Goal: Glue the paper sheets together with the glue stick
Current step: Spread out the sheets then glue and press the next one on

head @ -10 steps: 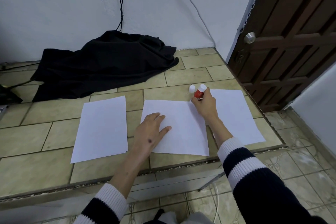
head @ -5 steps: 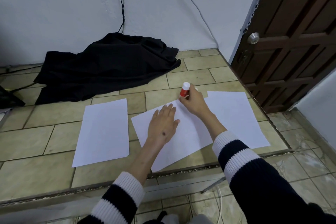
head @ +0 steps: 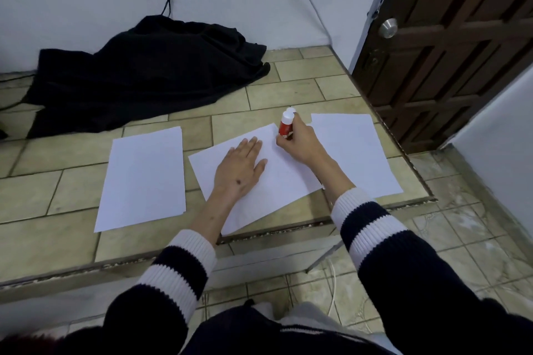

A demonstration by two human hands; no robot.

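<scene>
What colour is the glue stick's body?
Red, with a white end, on the glue stick held by the right hand; head view.

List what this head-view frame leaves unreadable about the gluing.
- Glue stick tip: hidden by the right hand gripping it, so contact with the middle sheet is unclear.
- Glue already laid down: not discernible on white paper.
- Small white piece behind the stick: mostly hidden; possibly the cap.
- Stick label: too small to read.
- Middle sheet under the flat left hand: covered.
</scene>
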